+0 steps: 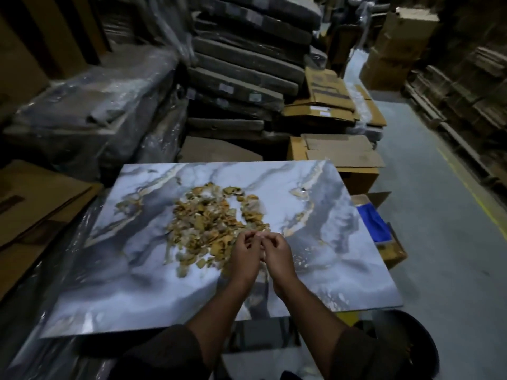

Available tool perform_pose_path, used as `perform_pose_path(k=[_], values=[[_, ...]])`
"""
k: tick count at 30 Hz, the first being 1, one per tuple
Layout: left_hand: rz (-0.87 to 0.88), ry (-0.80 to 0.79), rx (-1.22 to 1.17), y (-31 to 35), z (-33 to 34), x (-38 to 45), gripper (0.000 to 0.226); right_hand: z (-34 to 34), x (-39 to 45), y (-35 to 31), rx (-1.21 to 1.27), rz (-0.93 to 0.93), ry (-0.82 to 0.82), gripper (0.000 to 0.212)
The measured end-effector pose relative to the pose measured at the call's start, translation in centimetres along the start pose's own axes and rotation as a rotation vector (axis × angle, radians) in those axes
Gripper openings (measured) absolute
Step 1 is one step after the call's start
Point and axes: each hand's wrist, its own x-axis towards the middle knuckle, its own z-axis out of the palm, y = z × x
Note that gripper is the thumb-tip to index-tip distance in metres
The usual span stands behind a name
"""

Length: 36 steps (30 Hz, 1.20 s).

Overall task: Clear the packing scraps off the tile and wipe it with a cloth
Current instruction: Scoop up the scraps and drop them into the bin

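A large glossy marble-patterned tile (131,275) lies flat in front of me, grey, white and gold. A heap of brown and tan packing scraps (204,226) covers its middle. My left hand (242,256) and my right hand (277,253) are side by side at the near right edge of the heap, fingers curled and fingertips nearly touching. Whether either hand holds a scrap is not visible. A blue cloth (374,223) lies in an open cardboard box to the right of the tile.
Stacked wrapped slabs (241,67) and flattened cardboard boxes (326,89) stand behind the tile. Plastic-wrapped bundles (90,111) are at the left rear, cardboard sheets (35,204) at the left. A grey floor aisle (444,242) runs along the right. A dark round bin (411,346) sits near my right arm.
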Motion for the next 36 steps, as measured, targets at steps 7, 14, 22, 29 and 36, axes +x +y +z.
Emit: perform_pose_path(k=[7, 14, 22, 29, 36], values=[[-0.066, 0.096, 0.04, -1.4, -4.2, 3.2, 0.021, 2.8, 2.8, 0.8, -0.412, -0.162, -0.054, 0.016], [-0.082, 0.08, 0.208, -3.3, -6.2, 7.2, 0.028, 1.6, 7.8, 3.9, -1.05, -0.548, -0.187, 0.064], [-0.121, -0.09, 0.323, -4.3, -5.1, 8.5, 0.035, 2.5, 10.9, 7.5, -1.322, -0.617, -0.403, 0.077], [-0.163, -0.065, 0.293, -4.1, -5.5, 8.7, 0.034, 1.9, 12.0, 7.9, -1.23, -0.748, -0.397, 0.027], [-0.08, 0.093, 0.217, -2.8, -5.3, 10.1, 0.02, 4.0, 12.6, 4.0, -0.828, -0.591, -0.257, 0.019]])
